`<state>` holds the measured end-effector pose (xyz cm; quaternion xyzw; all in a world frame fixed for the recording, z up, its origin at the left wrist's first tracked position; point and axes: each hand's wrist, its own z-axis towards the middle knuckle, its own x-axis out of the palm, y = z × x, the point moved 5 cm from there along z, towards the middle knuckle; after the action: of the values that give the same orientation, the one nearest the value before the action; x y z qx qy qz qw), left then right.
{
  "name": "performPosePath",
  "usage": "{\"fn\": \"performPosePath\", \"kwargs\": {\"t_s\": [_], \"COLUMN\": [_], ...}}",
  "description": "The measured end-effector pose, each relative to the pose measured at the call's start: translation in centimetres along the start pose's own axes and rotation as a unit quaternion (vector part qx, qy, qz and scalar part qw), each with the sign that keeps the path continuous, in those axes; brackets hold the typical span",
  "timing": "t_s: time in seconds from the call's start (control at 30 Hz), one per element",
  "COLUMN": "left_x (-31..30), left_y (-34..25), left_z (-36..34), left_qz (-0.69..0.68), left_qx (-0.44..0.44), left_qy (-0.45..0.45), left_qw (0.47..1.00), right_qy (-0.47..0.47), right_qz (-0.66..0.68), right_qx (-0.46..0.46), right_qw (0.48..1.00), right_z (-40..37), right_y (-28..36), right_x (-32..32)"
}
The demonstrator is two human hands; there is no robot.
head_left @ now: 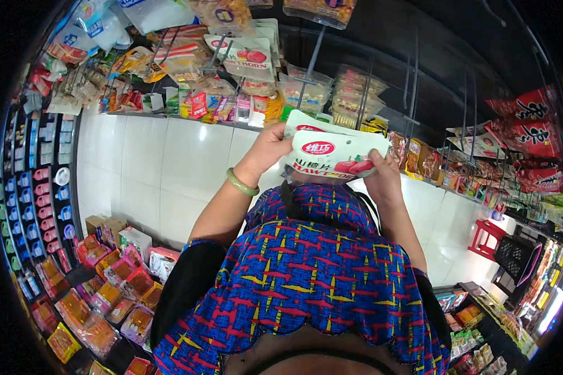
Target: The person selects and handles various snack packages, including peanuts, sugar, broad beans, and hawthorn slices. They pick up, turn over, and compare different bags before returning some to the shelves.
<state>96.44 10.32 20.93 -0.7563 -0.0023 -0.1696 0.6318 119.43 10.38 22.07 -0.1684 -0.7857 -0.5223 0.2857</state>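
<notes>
Two or more white bags of hawthorn slices, with a red oval logo, are stacked in front of my chest. My left hand, with a green bangle on its wrist, is closed on their left edge. On the right side, my right hand pinches the front bag near its printed fruit, thumb on its face. The bags' lower parts show a dark clear window. Matching hawthorn bags hang from a rack hook up and to the left of my hands.
Metal hooks stick out from the dark rack ahead. Red bags hang at right, above a red stool on the tiled floor. Bottles line the left shelf. Packaged snacks lie at lower left.
</notes>
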Motion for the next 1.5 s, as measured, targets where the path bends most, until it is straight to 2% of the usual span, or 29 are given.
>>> {"fn": "performPosePath", "kwargs": {"t_s": [0.1, 0.13, 0.2, 0.33, 0.4, 0.47, 0.57, 0.73, 0.83, 0.9, 1.1, 1.17, 1.5], "left_x": [-2.7, -3.5, -7.8, -16.7, -19.6, -21.5, -22.8, -22.1, -21.2, -21.5, -23.0, -22.6, -22.7], "left_y": [1.0, 1.4, 2.2, 1.4, -0.1, -0.4, -0.1, -0.1, -1.2, -1.2, -1.1, -2.2, -2.1], "left_z": [-0.6, -0.7, -1.1, -0.5, 0.0, 1.0, 1.8, 1.9, 1.6, 1.7, 1.8, 1.4, 1.8], "left_qz": [-0.07, -0.072, -0.141, -0.146, -0.128, -0.132, -0.123, -0.113, -0.121, -0.128, -0.101, -0.056, -0.016], "left_qx": [0.031, 0.032, 0.059, 0.097, 0.083, 0.097, 0.076, 0.08, 0.113, 0.125, 0.126, 0.089, 0.134], "left_qy": [-0.119, -0.118, -0.233, -0.341, -0.374, -0.363, -0.393, -0.398, -0.423, -0.436, -0.468, -0.538, -0.531], "left_qw": [0.99, 0.99, 0.96, 0.923, 0.915, 0.917, 0.908, 0.907, 0.891, 0.882, 0.869, 0.837, 0.836], "right_qy": [-0.001, -0.003, -0.047, -0.079, -0.071, -0.101, -0.107, -0.117, -0.117, -0.114, -0.114, -0.117, -0.107], "right_qz": [-0.024, -0.026, -0.084, -0.115, -0.125, -0.082, -0.087, -0.091, -0.109, -0.109, -0.081, -0.075, -0.107], "right_qx": [0.031, 0.031, 0.025, 0.02, 0.017, 0.037, 0.028, 0.035, 0.034, 0.077, 0.067, 0.076, 0.093], "right_qw": [0.999, 0.999, 0.995, 0.99, 0.99, 0.991, 0.99, 0.988, 0.987, 0.984, 0.988, 0.987, 0.984], "right_z": [0.4, 0.3, -0.2, -1.2, -1.9, -2.7, -2.8, -1.8, -1.1, -0.9, -0.5, -0.4, 0.9], "right_y": [-1.0, -1.0, -0.9, -0.9, -0.8, -0.9, -1.7, -0.8, -0.3, -0.7, -1.6, -1.7, -2.0], "right_x": [0.9, 1.2, 1.6, -0.6, -0.4, -0.3, -1.0, -0.3, -0.1, -0.7, -1.0, -0.4, -0.3]}}
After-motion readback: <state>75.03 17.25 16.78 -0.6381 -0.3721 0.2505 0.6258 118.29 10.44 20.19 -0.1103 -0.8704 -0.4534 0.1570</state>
